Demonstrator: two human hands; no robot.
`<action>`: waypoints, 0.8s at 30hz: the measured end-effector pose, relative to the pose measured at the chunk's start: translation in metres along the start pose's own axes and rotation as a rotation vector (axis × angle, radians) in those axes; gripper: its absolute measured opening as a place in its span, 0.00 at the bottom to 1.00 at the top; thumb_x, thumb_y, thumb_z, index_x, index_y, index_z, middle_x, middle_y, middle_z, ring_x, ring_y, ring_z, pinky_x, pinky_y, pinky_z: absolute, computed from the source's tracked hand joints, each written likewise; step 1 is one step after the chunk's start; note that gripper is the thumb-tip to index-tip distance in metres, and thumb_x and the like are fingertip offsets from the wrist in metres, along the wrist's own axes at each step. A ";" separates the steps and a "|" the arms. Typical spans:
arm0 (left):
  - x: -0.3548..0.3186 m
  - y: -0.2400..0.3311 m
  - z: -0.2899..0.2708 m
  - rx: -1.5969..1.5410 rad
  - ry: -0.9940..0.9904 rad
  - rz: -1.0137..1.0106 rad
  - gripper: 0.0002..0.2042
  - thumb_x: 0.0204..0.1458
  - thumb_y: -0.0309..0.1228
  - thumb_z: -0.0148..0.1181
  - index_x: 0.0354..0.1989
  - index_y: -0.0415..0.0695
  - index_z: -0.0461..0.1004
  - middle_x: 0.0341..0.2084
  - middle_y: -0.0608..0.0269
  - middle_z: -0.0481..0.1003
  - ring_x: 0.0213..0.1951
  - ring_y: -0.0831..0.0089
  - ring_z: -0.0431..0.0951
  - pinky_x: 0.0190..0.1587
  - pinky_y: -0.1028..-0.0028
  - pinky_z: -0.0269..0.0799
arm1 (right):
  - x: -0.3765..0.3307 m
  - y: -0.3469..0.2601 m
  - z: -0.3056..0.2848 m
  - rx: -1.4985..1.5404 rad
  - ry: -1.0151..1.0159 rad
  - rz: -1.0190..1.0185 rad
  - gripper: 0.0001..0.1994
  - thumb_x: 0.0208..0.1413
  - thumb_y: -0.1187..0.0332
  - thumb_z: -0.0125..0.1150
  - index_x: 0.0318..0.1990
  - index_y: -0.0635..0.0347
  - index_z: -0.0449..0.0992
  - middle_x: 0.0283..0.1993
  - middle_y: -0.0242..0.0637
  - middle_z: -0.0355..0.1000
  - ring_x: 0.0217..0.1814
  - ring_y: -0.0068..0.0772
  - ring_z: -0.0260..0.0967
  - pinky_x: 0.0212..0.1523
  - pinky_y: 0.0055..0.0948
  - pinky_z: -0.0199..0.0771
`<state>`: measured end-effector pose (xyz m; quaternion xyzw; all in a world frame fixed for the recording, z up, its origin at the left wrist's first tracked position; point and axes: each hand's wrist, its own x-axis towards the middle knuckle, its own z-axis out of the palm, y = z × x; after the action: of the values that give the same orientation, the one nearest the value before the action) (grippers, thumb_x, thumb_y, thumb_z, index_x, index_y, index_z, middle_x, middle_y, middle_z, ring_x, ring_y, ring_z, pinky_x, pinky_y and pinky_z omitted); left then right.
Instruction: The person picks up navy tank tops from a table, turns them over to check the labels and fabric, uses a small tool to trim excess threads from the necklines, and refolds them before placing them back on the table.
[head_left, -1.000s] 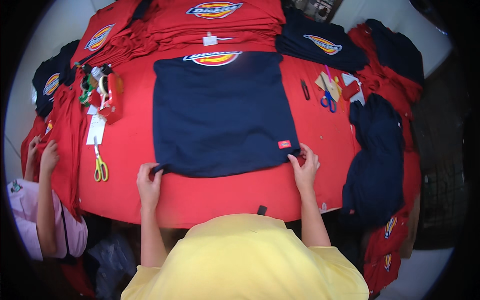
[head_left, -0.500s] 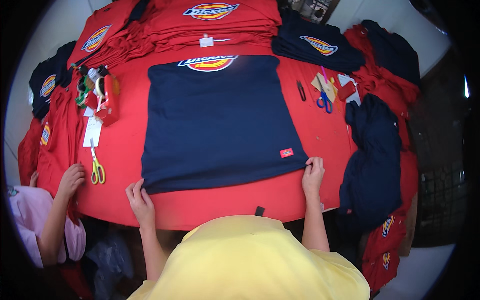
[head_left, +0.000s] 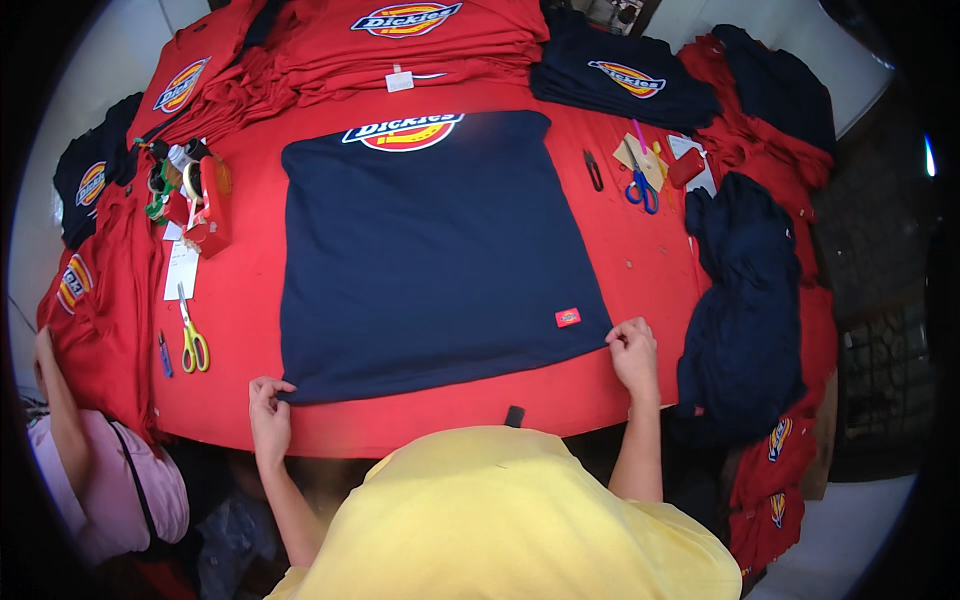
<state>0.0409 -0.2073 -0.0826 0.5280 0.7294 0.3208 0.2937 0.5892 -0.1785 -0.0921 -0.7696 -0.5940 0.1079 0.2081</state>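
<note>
A navy blue shirt (head_left: 440,260) lies spread flat, its upper part folded under so that the printed chest emblem (head_left: 405,132) sits at the far edge. Near its lower right corner is a small red label (head_left: 568,317). My left hand (head_left: 270,415) pinches the near left corner of the hem between thumb and fingers. At the near right corner, my right hand (head_left: 635,355) grips the hem the same way. The cloth lies mostly smooth between the two hands.
The red-covered table (head_left: 650,290) holds yellow-handled scissors (head_left: 194,345), a red tape dispenser (head_left: 210,210), blue scissors (head_left: 641,190) and thread snips (head_left: 594,170). Stacked red shirts (head_left: 400,60) and folded navy shirts (head_left: 625,85) line the far side. A crumpled navy garment (head_left: 743,300) lies right. A co-worker's arm (head_left: 62,400) is at left.
The shirt's near hem has shifted slightly toward me with both hands still on its corners. The co-worker's hand has drawn back left, and a small blue tool now shows beside the yellow-handled scissors.
</note>
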 end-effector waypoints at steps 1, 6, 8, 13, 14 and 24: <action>-0.003 0.006 -0.009 -0.120 -0.078 -0.013 0.20 0.40 0.11 0.44 0.42 0.41 0.72 0.45 0.62 0.65 0.45 0.74 0.67 0.47 0.78 0.65 | 0.005 0.001 -0.008 0.051 -0.080 0.047 0.06 0.46 0.69 0.55 0.30 0.58 0.77 0.39 0.42 0.69 0.49 0.45 0.66 0.50 0.42 0.64; 0.045 0.005 0.003 -0.213 0.108 -0.170 0.23 0.53 0.38 0.63 0.52 0.37 0.68 0.25 0.64 0.71 0.26 0.73 0.72 0.31 0.72 0.70 | 0.048 -0.030 0.009 0.136 0.151 0.103 0.15 0.56 0.59 0.55 0.32 0.64 0.75 0.33 0.46 0.71 0.39 0.47 0.69 0.43 0.40 0.68; 0.056 0.028 0.023 0.242 0.207 0.046 0.15 0.52 0.37 0.63 0.38 0.37 0.71 0.19 0.69 0.68 0.24 0.78 0.67 0.27 0.72 0.64 | 0.057 -0.039 0.016 0.128 -0.001 0.047 0.16 0.57 0.58 0.56 0.32 0.65 0.75 0.28 0.43 0.69 0.33 0.41 0.69 0.39 0.37 0.68; 0.008 0.040 -0.041 -0.656 -0.335 0.216 0.17 0.51 0.41 0.60 0.26 0.36 0.72 0.21 0.69 0.72 0.27 0.78 0.72 0.32 0.74 0.68 | 0.034 -0.044 -0.084 1.312 -0.511 -0.176 0.15 0.54 0.68 0.57 0.37 0.77 0.75 0.41 0.50 0.76 0.41 0.36 0.75 0.46 0.29 0.72; -0.016 0.048 -0.060 -0.945 -0.269 0.291 0.21 0.50 0.45 0.59 0.29 0.33 0.73 0.24 0.65 0.73 0.29 0.77 0.74 0.33 0.75 0.70 | 0.031 -0.033 -0.109 1.510 -0.608 -0.562 0.16 0.52 0.69 0.60 0.39 0.79 0.74 0.42 0.57 0.74 0.44 0.46 0.74 0.53 0.39 0.70; 0.183 0.189 -0.034 -0.708 0.005 0.358 0.26 0.61 0.44 0.48 0.64 0.43 0.58 0.66 0.51 0.54 0.68 0.59 0.52 0.68 0.63 0.45 | 0.193 -0.178 -0.066 0.597 0.175 -0.489 0.24 0.60 0.56 0.52 0.57 0.66 0.68 0.59 0.50 0.66 0.65 0.43 0.60 0.65 0.32 0.56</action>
<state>0.0758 0.0072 0.0695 0.5121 0.4709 0.5997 0.3955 0.5140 0.0305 0.0626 -0.5171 -0.6823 0.1573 0.4922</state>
